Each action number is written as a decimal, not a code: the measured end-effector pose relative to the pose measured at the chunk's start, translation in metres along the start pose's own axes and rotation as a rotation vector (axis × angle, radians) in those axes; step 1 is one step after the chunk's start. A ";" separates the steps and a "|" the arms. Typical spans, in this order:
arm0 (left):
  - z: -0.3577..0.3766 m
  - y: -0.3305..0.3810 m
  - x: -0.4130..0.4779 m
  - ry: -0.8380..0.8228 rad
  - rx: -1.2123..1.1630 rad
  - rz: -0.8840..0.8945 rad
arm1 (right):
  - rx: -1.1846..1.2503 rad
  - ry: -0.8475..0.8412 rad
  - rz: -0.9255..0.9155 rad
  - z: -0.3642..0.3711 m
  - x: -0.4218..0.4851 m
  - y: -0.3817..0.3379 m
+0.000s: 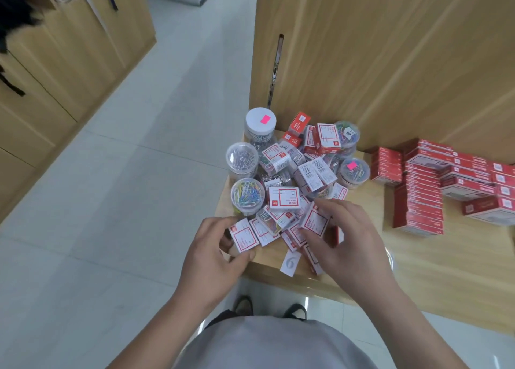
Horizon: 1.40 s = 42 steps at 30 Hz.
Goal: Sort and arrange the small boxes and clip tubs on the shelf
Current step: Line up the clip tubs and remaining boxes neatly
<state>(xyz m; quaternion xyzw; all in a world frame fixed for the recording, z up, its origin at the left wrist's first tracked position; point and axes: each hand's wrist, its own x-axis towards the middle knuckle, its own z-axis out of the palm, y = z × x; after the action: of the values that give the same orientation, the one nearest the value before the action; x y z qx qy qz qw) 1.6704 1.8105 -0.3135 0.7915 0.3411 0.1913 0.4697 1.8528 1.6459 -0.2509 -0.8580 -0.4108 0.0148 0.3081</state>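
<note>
A heap of small red-and-white boxes (284, 198) and clear clip tubs covers the left end of the wooden shelf (418, 260). Among the tubs are one with coloured clips (248, 194), one with silver clips (242, 158) and a taller white-lidded one (260, 123). My left hand (214, 257) pinches a small white box (243, 235) at the heap's front edge. My right hand (348, 243) grips another small box (313, 220) between thumb and fingers, with more boxes lying under its palm.
Neat stacks of red boxes (423, 196) stand on the shelf to the right. A wooden back panel (362, 62) rises behind the heap. A white tag marked 6 (290, 262) hangs at the shelf's front edge. Tiled floor and wooden cabinets (55, 70) lie to the left.
</note>
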 end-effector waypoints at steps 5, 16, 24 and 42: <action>-0.009 0.014 -0.014 0.154 0.138 0.074 | 0.123 0.089 0.175 -0.025 -0.010 0.004; 0.045 0.053 -0.024 -0.308 0.220 0.342 | -0.050 0.127 0.400 -0.048 -0.044 0.037; 0.047 0.049 -0.021 -0.301 0.179 0.315 | -0.040 0.030 0.296 -0.037 -0.025 0.039; 0.028 0.078 0.012 -0.106 0.130 0.263 | -0.074 -0.254 0.270 -0.033 0.027 0.041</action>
<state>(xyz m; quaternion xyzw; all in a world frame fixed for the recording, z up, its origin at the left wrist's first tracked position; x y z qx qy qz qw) 1.7241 1.7764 -0.2594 0.8669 0.2210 0.1865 0.4059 1.9078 1.6288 -0.2402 -0.9073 -0.3277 0.1489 0.2175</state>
